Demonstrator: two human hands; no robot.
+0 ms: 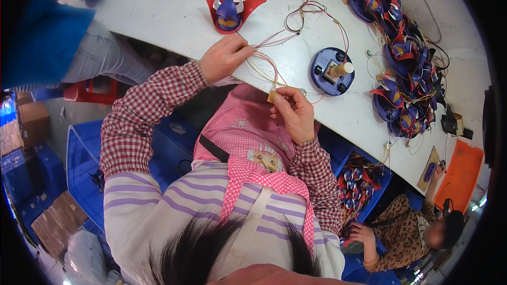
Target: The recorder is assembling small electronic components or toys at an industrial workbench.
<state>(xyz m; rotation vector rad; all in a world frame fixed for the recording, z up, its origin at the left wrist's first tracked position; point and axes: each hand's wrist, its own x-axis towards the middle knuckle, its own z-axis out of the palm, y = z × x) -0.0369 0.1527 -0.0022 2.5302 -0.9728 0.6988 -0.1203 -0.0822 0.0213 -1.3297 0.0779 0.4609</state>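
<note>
My left hand (224,57) is closed at the table's front edge, its fingertips pinching thin wires (266,57). The wires run in a loose bundle across to a small yellowish square piece (273,96), which my right hand (293,113) grips between thumb and fingers. Just beyond the left hand lies a toy head (228,13) with a blue-purple face part, silver horns and red wing-like sides. To the right of the wires is a round blue base (331,72) with a tan cylinder standing on it. A looped dark cable (309,10) leads from the wires toward this base.
Many similar toy parts with wires (406,63) are heaped along the table's right side. A blue crate of more parts (359,184) sits below the edge, near a co-worker in a leopard-print top (404,227). An orange tray (459,175) lies at far right; another person (47,42) stands left.
</note>
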